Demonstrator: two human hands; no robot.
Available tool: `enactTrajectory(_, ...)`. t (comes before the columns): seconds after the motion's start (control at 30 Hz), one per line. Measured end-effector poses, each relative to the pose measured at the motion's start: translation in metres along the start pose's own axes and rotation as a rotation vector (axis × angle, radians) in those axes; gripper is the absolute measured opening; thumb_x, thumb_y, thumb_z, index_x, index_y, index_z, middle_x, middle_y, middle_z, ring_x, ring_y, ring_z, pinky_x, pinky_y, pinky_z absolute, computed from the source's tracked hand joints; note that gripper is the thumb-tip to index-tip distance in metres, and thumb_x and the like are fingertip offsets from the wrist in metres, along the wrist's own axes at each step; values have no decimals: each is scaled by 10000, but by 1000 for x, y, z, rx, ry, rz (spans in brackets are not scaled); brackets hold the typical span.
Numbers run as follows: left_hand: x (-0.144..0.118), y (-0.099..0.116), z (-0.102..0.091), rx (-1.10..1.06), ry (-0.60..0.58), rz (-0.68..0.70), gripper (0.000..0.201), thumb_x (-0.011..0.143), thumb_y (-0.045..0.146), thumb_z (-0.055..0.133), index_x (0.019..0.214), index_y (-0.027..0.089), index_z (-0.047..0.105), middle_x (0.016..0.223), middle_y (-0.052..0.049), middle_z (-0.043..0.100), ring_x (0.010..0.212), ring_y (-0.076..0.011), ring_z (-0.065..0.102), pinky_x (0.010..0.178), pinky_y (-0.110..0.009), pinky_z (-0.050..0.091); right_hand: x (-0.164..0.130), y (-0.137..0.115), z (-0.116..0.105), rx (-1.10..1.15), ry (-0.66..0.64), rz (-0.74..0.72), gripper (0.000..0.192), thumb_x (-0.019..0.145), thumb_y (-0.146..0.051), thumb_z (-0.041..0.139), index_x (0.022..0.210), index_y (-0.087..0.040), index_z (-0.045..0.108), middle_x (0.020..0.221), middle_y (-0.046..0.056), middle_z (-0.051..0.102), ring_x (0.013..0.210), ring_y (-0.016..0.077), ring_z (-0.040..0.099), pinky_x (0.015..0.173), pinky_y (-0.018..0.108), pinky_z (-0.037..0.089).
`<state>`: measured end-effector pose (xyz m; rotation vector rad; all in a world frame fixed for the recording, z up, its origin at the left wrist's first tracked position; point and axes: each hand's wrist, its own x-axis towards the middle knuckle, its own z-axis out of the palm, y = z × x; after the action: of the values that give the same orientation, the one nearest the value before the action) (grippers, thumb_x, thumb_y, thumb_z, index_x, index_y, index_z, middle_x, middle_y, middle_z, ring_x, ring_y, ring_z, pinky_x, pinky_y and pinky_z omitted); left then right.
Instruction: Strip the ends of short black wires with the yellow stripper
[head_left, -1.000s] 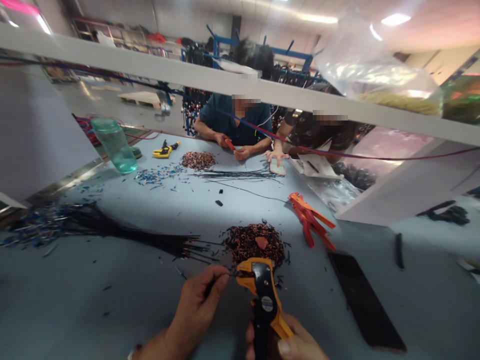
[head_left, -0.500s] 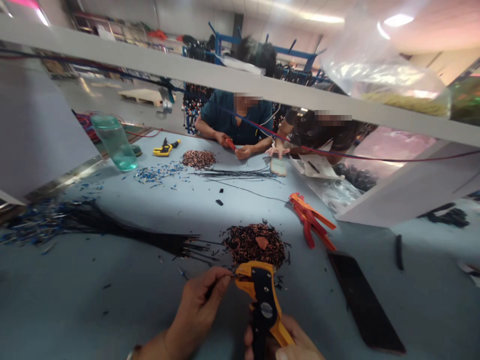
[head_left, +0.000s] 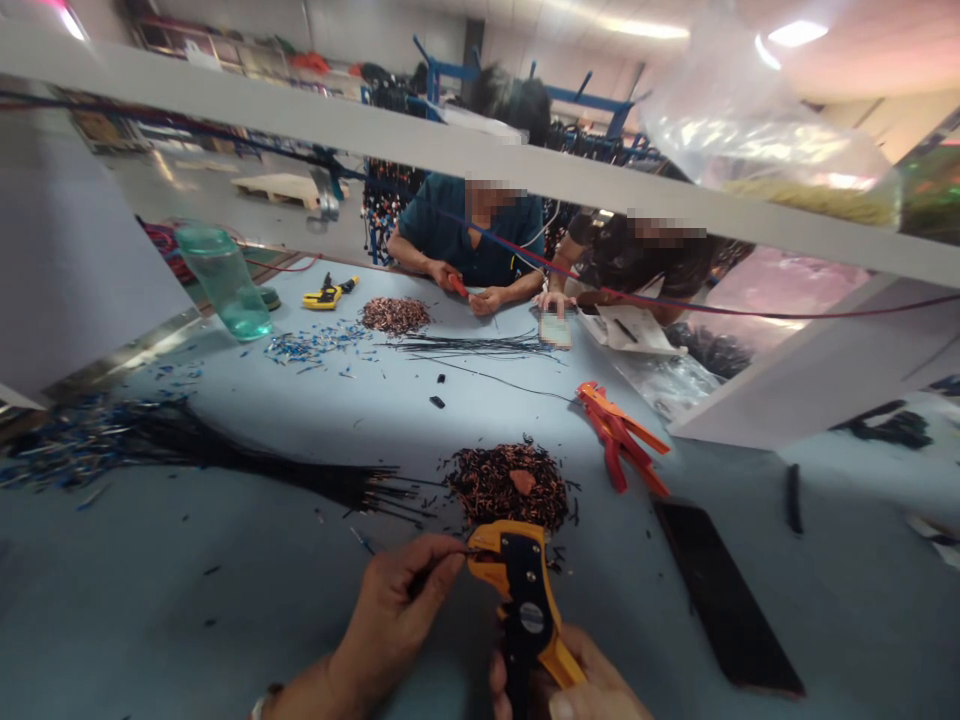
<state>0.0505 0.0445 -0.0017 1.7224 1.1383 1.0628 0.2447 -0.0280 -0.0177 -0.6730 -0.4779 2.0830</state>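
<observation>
fingers [head_left: 439,560] pinching wire, stripper [head_left: 525,600] upright, head away

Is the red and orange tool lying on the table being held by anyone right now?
No, the red and orange tool lies alone on the table, while the right hand grips a yellow stripper.

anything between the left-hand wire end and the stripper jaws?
Nothing visible. The left hand pinches a thin black wire whose tip already sits at the head of the yellow-black wire stripper, which the right hand grips. The scrap pile lies behind the tool, apart.
</observation>
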Motion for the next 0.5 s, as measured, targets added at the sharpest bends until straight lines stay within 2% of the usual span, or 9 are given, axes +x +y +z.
enactTrajectory(0.13, 1, 0, 0, 22, 9, 42, 221, 879, 246, 535, 782, 174, 719, 609, 10, 693, 522, -105, 618, 501, -156, 474, -1, -2, -2, -14, -7, 17, 450, 600, -193, 808, 1017, -113, 661, 930, 91, 743, 774, 198, 704, 707, 312, 516)
enactTrajectory(0.5, 0, -1, 0, 17, 17, 82, 213, 879, 231, 544, 770, 182, 719, 588, 18, 679, 504, -92, 602, 485, -144, 464, -5, -2, -3, -25, 11, 16, 474, 620, -200, 796, 1045, -126, 598, 939, 112, 753, 789, 197, 706, 719, 313, 479)
